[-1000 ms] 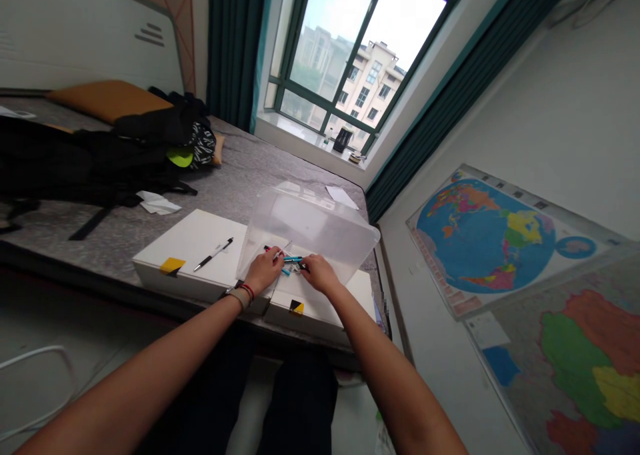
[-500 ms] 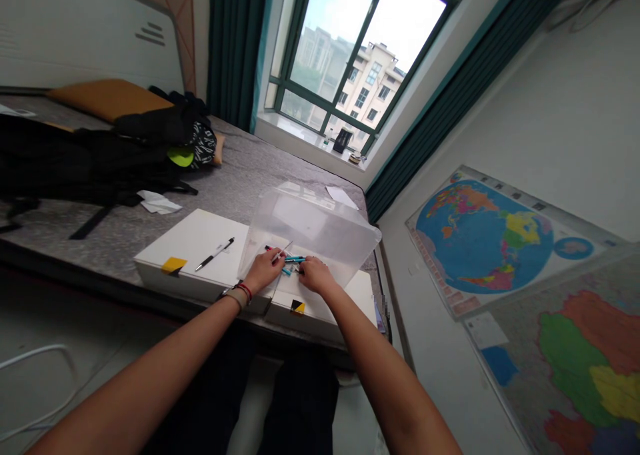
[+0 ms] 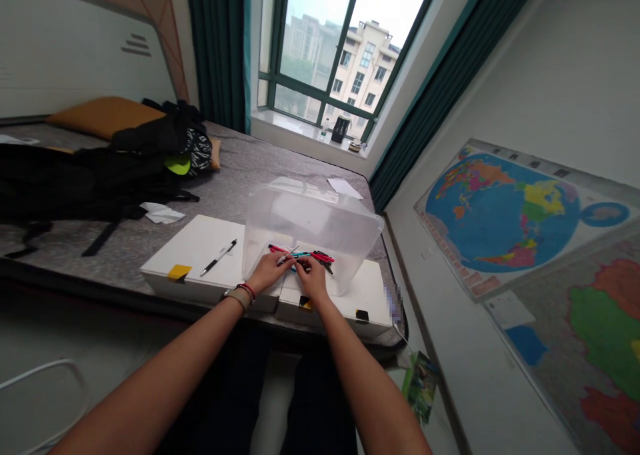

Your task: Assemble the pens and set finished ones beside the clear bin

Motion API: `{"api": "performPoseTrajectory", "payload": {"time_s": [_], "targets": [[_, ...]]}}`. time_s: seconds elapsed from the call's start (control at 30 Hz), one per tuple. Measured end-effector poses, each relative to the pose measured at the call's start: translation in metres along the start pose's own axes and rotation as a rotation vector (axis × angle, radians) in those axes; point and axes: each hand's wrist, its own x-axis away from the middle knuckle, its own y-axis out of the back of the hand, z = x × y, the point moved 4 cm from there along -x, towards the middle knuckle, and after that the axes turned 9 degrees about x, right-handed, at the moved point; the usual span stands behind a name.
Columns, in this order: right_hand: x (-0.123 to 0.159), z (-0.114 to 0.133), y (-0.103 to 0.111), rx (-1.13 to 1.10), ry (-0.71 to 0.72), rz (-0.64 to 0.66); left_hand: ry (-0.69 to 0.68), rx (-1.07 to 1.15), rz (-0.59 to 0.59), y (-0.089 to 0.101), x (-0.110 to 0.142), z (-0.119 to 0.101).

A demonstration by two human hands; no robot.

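At the centre of the frame, on the white board [image 3: 200, 245] laid over the bed [image 3: 240, 175], I see my left hand [image 3: 267, 272] and right hand [image 3: 311, 276] pinching coloured pens [image 3: 305, 255] just inside the tipped clear plastic bin [image 3: 320, 225], whose mouth faces me for reach.
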Motion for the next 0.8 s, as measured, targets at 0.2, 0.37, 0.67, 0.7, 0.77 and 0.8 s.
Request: {"api": "performPoseTrajectory", "payload": {"time_s": [0.2, 0.37, 0.67, 0.7, 0.77, 0.8], "targets": [[-0.003, -0.015, 0.006, -0.263, -0.099, 0.011, 0.052, 0.103, -0.031, 0.001, -0.002, 0.001], [-0.004, -0.031, 0.008, -0.676, -0.332, -0.071, 0.088, 0.183, -0.077, 0.004, -0.003, 0.003], [-0.001, -0.025, 0.015, -0.750, -0.341, -0.078, 0.152, 0.292, -0.048, 0.002, -0.002, 0.003], [-0.001, -0.024, 0.015, -0.739, -0.348, -0.070, 0.162, 0.304, -0.044, 0.001, -0.002, 0.003], [0.000, -0.024, 0.015, -0.745, -0.360, -0.055, 0.176, 0.317, -0.043, 0.001, -0.002, 0.002], [0.000, -0.024, 0.014, -0.761, -0.366, -0.047, 0.180, 0.323, -0.043, 0.001, -0.001, 0.002]]}}
